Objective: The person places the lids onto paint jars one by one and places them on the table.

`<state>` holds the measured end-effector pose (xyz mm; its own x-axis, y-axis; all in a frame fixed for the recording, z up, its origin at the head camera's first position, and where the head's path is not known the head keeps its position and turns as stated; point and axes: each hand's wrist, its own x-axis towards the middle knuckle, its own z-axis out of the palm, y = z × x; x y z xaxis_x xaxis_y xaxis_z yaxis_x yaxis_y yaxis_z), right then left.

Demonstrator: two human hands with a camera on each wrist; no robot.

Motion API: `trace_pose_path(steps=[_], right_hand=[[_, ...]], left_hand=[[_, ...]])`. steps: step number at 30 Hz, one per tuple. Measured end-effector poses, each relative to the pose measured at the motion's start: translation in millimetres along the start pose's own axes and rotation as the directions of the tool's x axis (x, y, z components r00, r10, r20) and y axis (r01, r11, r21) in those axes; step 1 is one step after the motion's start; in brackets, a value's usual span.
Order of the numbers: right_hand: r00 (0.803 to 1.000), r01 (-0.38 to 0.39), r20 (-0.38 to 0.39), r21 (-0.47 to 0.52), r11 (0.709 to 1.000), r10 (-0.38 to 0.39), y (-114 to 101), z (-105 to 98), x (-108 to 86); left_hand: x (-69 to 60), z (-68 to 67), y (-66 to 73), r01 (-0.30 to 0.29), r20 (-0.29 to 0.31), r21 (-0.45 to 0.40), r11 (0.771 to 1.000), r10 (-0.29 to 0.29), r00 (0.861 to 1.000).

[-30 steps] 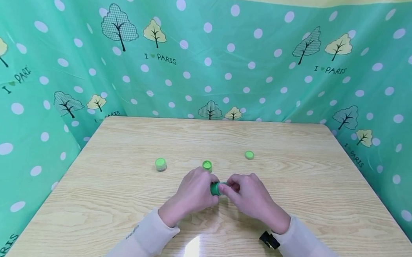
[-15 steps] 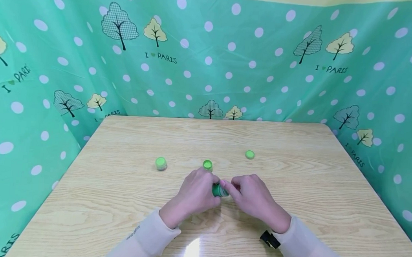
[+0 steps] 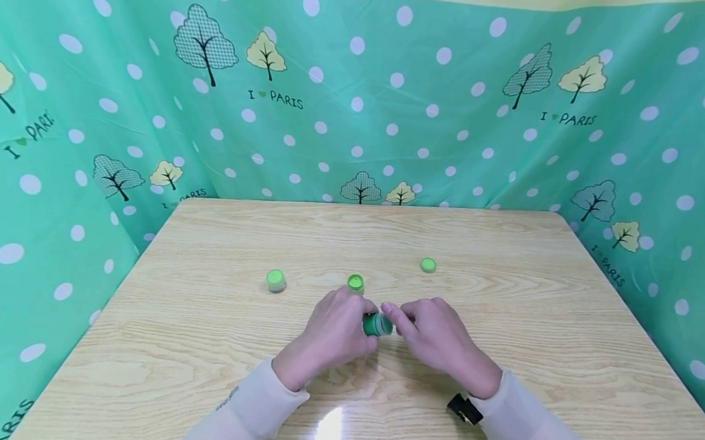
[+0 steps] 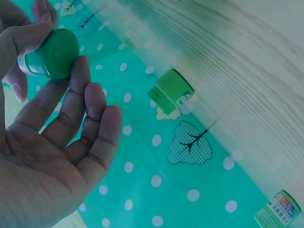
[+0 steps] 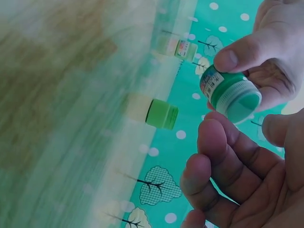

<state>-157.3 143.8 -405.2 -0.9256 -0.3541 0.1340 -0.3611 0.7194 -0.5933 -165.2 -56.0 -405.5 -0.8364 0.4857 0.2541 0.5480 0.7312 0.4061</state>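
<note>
Dark green jar (image 5: 227,95): being held sideways over the middle of the surface (image 3: 218,239), its ridged end pointing rightward; whether that end is capped or bare, I cannot tell.
Left hand (image 3: 336,330): clamping the dark green jar between thumb and fingers.
Right hand (image 3: 439,336): holding nothing visible — thumb and fingertips are resting apart, just beside the ridged end.
Middle jar (image 3: 355,282): standing just beyond the left hand, looking open.
Loose cap (image 3: 428,265): lying farther back, to the right.
Far-left jar (image 3: 276,281): standing well apart, apparently wearing its light green top.
Progress: probably sitting partway — middle jar seemingly done, dark one being worked, far-left one perhaps waiting.
</note>
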Motion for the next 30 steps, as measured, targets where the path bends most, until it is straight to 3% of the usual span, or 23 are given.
trace_pose_path(steps=[4,9,23,30], right_hand=[[0.998,0.02,-0.058,0.003,1.0,-0.02,0.1,-3.7,1.0],[0.986,0.102,-0.132,-0.005,0.995,-0.101,0.2,-4.7,1.6],[0.963,0.255,-0.087,-0.01,0.967,-0.255,-0.5,-2.7,-0.2],[0.962,0.266,-0.066,-0.009,0.964,-0.266,-1.5,-0.5,-0.7]], left_hand=[[0.1,-0.8,-0.4,0.001,0.006,0.008,1.0,-0.001,1.0],[-0.2,-1.5,-0.9,0.005,0.004,0.021,1.0,-0.005,1.0],[0.0,-3.4,-2.4,-0.003,-0.006,0.008,1.0,0.003,1.0],[0.0,-4.0,-1.8,-0.005,-0.017,0.01,1.0,0.006,1.0]])
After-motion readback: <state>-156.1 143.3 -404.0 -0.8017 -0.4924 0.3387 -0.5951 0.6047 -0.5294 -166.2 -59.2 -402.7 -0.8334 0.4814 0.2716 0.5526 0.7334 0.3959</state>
